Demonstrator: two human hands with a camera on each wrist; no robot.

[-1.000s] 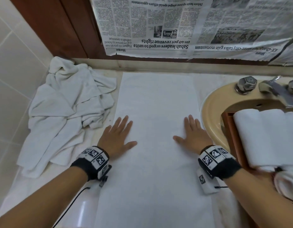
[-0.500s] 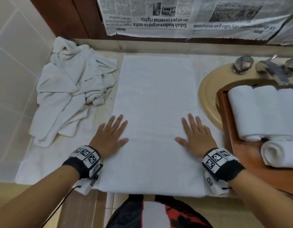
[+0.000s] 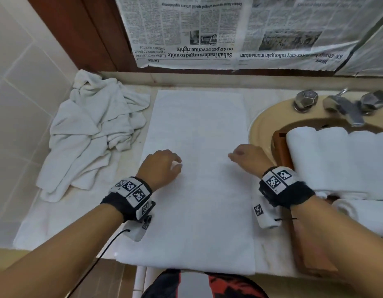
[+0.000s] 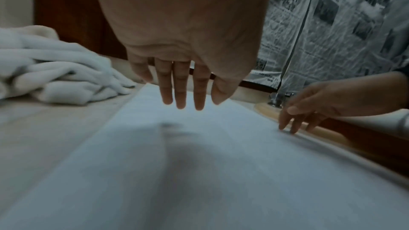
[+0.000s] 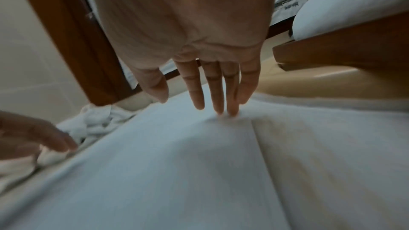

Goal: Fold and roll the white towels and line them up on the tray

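Folded towel (image 3: 197, 168) flat mid-counter, near end at front edge. Left hand (image 3: 159, 167), right hand (image 3: 248, 160) at its side edges, fingers straight, relaxed, holding nothing. Rolled towels (image 3: 336, 160) on tray (image 3: 282, 147), right.

Both hands (image 3: 162, 166) (image 3: 248, 158) on flat towel (image 3: 199, 190); rolled towels (image 3: 336, 160) on tray (image 3: 282, 147).

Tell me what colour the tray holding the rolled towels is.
Reddish-brown wood; the tray shows best in the head view.
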